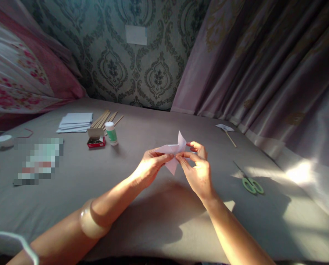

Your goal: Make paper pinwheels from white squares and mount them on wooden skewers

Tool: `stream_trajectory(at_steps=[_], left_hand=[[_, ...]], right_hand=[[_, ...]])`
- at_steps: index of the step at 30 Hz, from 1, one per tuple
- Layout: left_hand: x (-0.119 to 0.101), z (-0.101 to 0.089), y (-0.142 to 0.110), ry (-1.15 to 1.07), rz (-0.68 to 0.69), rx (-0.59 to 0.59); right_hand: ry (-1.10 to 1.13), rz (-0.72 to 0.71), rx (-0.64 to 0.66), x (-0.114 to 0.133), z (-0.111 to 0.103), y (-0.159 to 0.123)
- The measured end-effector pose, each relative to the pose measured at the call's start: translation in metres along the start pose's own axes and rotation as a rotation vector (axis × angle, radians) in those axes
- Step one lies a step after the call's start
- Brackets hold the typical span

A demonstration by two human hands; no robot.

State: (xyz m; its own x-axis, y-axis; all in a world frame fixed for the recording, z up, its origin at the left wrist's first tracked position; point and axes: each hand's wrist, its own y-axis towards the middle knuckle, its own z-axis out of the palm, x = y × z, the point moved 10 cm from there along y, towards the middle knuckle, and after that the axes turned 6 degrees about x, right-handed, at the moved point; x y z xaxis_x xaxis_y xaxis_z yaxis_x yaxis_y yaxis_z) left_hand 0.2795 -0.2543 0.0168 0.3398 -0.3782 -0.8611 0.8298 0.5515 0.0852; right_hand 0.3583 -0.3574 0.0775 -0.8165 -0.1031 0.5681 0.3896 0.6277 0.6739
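Both hands hold a white paper pinwheel (171,168) above the middle of the cloth-covered surface. My left hand (151,166) grips it from the left, thumb pressed near its centre. At the centre, the thumb and index finger of my right hand (199,171) pinch together, with the other fingers curled behind the right side. Whether a small pin sits between those fingertips is too small to tell. One pointed paper blade stands up at the top, and another points down.
At the back left are a stack of white paper (75,120), wooden sticks (100,118), a small open red box (96,142) and a white-green bottle (111,134). To the right lie a pinwheel on a stick (229,137) and green-handled scissors (249,184). Curtains (252,73) border the right.
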Motion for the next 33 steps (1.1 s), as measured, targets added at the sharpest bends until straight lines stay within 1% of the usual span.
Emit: stream_trajectory(at_steps=[4,11,17,22,26,30,33], left_hand=[[-0.003,-0.002,0.000,0.067,0.050,0.014],[-0.004,-0.005,0.001,0.159,0.053,0.001],[-0.004,-0.008,0.002,0.214,0.054,-0.025],[-0.004,-0.009,0.003,0.235,0.064,-0.002],[-0.004,-0.011,0.003,0.248,0.069,0.000],[-0.005,-0.009,0.004,0.252,0.076,0.025],[-0.005,-0.009,0.004,0.258,0.065,0.025]], right_hand=[[0.091,0.085,0.030,-0.014,0.005,0.000],[0.263,0.218,0.091,-0.038,0.017,0.000],[0.407,0.285,0.114,-0.046,0.025,-0.002],[0.409,0.376,0.167,-0.048,0.029,-0.003],[0.391,0.462,0.121,-0.058,0.027,-0.006],[0.449,0.456,0.105,-0.060,0.028,-0.004],[0.434,0.411,0.146,-0.055,0.029,-0.001]])
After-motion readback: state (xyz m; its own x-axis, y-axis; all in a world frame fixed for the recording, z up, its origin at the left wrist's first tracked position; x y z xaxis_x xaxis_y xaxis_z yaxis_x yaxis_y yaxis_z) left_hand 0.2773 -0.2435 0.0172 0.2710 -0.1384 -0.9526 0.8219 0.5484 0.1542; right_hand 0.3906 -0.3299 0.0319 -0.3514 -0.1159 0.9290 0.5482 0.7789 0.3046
